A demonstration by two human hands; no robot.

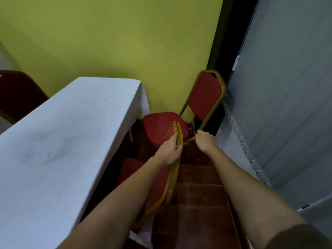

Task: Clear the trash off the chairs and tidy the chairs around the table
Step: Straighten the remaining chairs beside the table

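Chairs point(206, 97) crowding aisle btwn tables point(62, 132)

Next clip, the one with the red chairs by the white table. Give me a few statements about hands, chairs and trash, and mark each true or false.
1. The left hand grips the gold metal frame at the top of the near red padded chair. True.
2. The right hand rests flat on the white tablecloth-covered table. False: it is closed on the gold frame of the far red padded chair, at the base of its backrest.
3. The far chair's seat carries trash. False: the visible seat looks bare.
4. The far chair stands in the corner by the yellow-green wall. True.
5. The floor is grey carpet. False: it is reddish-brown tile.
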